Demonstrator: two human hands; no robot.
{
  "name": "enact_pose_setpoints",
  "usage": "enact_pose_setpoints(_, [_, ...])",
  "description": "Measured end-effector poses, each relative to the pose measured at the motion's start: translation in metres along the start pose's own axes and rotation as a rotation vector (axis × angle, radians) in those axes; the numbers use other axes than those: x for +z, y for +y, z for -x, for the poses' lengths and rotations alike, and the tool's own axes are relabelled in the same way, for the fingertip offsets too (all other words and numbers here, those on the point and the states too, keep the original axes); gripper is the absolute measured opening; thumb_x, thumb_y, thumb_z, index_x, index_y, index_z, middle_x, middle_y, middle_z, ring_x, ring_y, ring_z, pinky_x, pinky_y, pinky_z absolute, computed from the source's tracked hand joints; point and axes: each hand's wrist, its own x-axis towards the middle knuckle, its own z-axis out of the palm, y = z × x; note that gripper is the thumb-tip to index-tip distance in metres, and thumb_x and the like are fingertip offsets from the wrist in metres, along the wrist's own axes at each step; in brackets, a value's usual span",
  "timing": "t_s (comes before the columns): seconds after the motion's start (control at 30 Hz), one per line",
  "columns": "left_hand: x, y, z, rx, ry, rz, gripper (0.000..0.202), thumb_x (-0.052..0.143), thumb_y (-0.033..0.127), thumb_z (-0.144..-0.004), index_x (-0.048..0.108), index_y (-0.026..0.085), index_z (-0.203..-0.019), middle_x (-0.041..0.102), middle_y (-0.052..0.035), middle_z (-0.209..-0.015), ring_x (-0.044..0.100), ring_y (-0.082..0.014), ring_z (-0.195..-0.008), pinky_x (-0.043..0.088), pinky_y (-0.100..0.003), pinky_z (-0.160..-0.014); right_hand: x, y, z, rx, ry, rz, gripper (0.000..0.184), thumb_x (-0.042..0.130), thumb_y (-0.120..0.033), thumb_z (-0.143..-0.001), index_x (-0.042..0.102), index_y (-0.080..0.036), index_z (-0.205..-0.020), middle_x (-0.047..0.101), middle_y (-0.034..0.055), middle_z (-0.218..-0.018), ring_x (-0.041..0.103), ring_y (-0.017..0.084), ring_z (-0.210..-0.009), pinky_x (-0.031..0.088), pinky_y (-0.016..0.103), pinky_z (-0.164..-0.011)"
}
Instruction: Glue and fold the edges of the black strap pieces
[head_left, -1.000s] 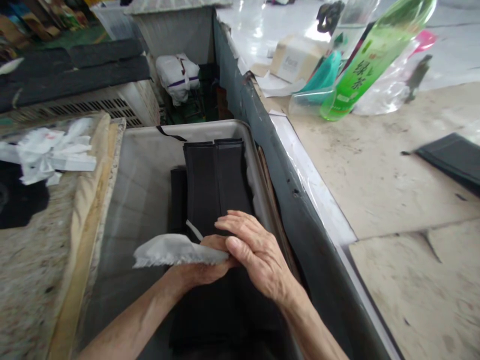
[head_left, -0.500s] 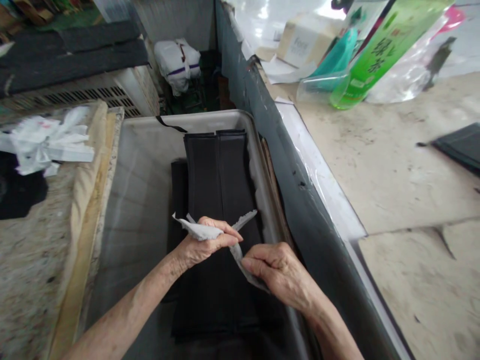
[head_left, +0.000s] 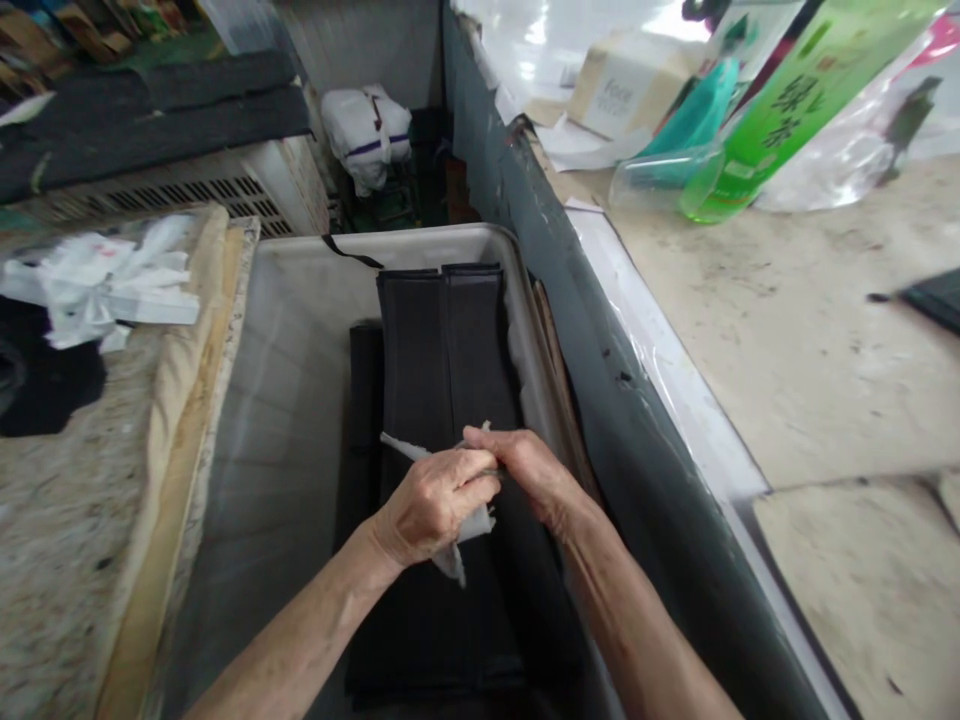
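Both of my hands meet over a pale grey plastic bin (head_left: 289,350). My left hand (head_left: 439,505) is closed around a crumpled white cloth-like strip (head_left: 476,523), whose torn ends stick out to the left and below the fingers. My right hand (head_left: 529,468) presses against the left one, fingers closed on the strip where it comes out of the left fist; its fingertips are partly hidden. Below them, stacked black fabric panels (head_left: 414,350) lie in two columns side by side, with more black pieces under and to the left.
At left, a worn padded table (head_left: 97,530) holds white scraps (head_left: 112,270) and a black piece (head_left: 56,380). A worktop (head_left: 720,330) on the right carries a green bottle (head_left: 780,120) and a small box (head_left: 626,85). Beyond the bin stands a white bundle (head_left: 367,135).
My hands have come together; the right moved up and left to the left hand. The left hand has turned to a fist, and the strip is now bunched, with ends hanging below.
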Motion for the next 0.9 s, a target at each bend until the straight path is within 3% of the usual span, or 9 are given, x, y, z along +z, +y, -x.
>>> enact_pose_setpoints(0.07, [-0.001, -0.001, 0.001, -0.083, -0.026, 0.138, 0.020, 0.043, 0.006, -0.086, 0.058, 0.011, -0.100, 0.057, -0.0095, -0.104, 0.055, -0.0165, -0.099, 0.051, -0.027, -0.082, 0.003, -0.001, -0.003, -0.044, 0.032, -0.165, 0.027, 0.054, -0.041, -0.071, 0.059, -0.015, -0.075, 0.063, 0.0042, -0.070, 0.059, 0.015, -0.067, 0.047, 0.028, -0.064])
enact_pose_setpoints(0.17, [-0.007, -0.008, 0.005, -0.295, -0.045, 0.391, 0.024, 0.045, 0.011, -0.087, 0.056, 0.018, -0.107, 0.043, -0.0089, -0.121, 0.046, -0.0182, -0.114, 0.052, -0.026, -0.085, 0.002, -0.006, -0.011, -0.125, 0.096, -0.337, 0.022, 0.047, -0.036, -0.074, 0.052, -0.017, -0.081, 0.059, 0.0029, -0.070, 0.058, 0.014, -0.065, 0.049, 0.029, -0.064])
enact_pose_setpoints(0.33, [-0.019, -0.042, 0.024, -0.614, -0.068, 0.342, 0.017, 0.050, 0.025, -0.084, 0.064, 0.021, -0.077, 0.044, -0.0043, -0.122, 0.047, -0.0207, -0.109, 0.040, -0.038, -0.098, -0.010, -0.007, -0.032, -0.271, 0.228, -0.308, 0.019, 0.034, -0.036, -0.082, 0.042, -0.020, -0.074, 0.033, -0.0062, -0.051, 0.040, 0.010, -0.045, 0.044, 0.024, -0.053])
enact_pose_setpoints(0.43, [-0.020, -0.070, 0.043, -0.743, -0.060, 0.251, 0.023, 0.046, 0.025, -0.082, 0.061, 0.018, -0.066, 0.044, -0.0061, -0.122, 0.043, -0.0233, -0.111, 0.035, -0.042, -0.100, -0.020, 0.001, -0.045, -0.300, 0.303, -0.059, 0.026, 0.025, -0.036, -0.086, 0.040, -0.021, -0.072, 0.024, -0.0077, -0.049, 0.025, 0.009, -0.039, 0.032, 0.021, -0.043])
enact_pose_setpoints(0.5, [-0.018, -0.085, 0.056, -0.801, -0.065, 0.210, 0.024, 0.044, 0.024, -0.080, 0.059, 0.017, -0.062, 0.046, -0.0068, -0.116, 0.042, -0.0239, -0.109, 0.034, -0.042, -0.098, -0.025, 0.009, -0.049, -0.306, 0.307, 0.192, 0.026, 0.028, -0.036, -0.086, 0.042, -0.020, -0.069, 0.031, -0.0059, -0.050, 0.031, 0.009, -0.042, 0.029, 0.021, -0.044])
enact_pose_setpoints(0.6, [-0.012, -0.099, 0.074, -0.842, -0.103, 0.162, 0.022, 0.045, 0.023, -0.076, 0.058, 0.017, -0.059, 0.049, -0.0056, -0.106, 0.043, -0.0238, -0.105, 0.032, -0.042, -0.097, -0.026, 0.021, -0.047, -0.317, 0.222, 0.624, 0.013, 0.046, -0.024, -0.076, 0.048, -0.017, -0.065, 0.051, 0.0009, -0.061, 0.049, 0.013, -0.062, 0.034, 0.022, -0.056])
enact_pose_setpoints(0.67, [-0.010, -0.104, 0.083, -0.858, -0.115, 0.138, 0.020, 0.045, 0.023, -0.074, 0.059, 0.018, -0.060, 0.049, -0.0046, -0.100, 0.044, -0.0229, -0.101, 0.033, -0.041, -0.095, -0.023, 0.028, -0.044, -0.305, 0.141, 0.893, 0.006, 0.050, -0.015, -0.072, 0.054, -0.016, -0.068, 0.059, 0.0052, -0.073, 0.054, 0.016, -0.077, 0.037, 0.024, -0.065])
enact_pose_setpoints(0.73, [-0.008, -0.106, 0.089, -0.880, -0.118, 0.117, 0.020, 0.044, 0.026, -0.075, 0.058, 0.019, -0.063, 0.049, -0.0040, -0.095, 0.046, -0.0216, -0.096, 0.035, -0.039, -0.091, -0.020, 0.031, -0.044, -0.260, 0.094, 1.119, 0.010, 0.048, -0.012, -0.076, 0.058, -0.014, -0.078, 0.061, 0.0077, -0.081, 0.056, 0.018, -0.084, 0.040, 0.027, -0.071])
enact_pose_setpoints(0.9, [-0.004, -0.110, 0.101, -0.928, -0.135, 0.123, 0.030, 0.042, 0.039, -0.079, 0.055, 0.018, -0.062, 0.048, -0.0031, -0.082, 0.047, -0.0190, -0.081, 0.038, -0.032, -0.077, -0.015, 0.029, -0.057, -0.080, 0.047, 1.488, 0.022, 0.048, -0.030, -0.089, 0.056, -0.011, -0.099, 0.059, 0.0056, -0.093, 0.057, 0.015, -0.083, 0.048, 0.034, -0.074])
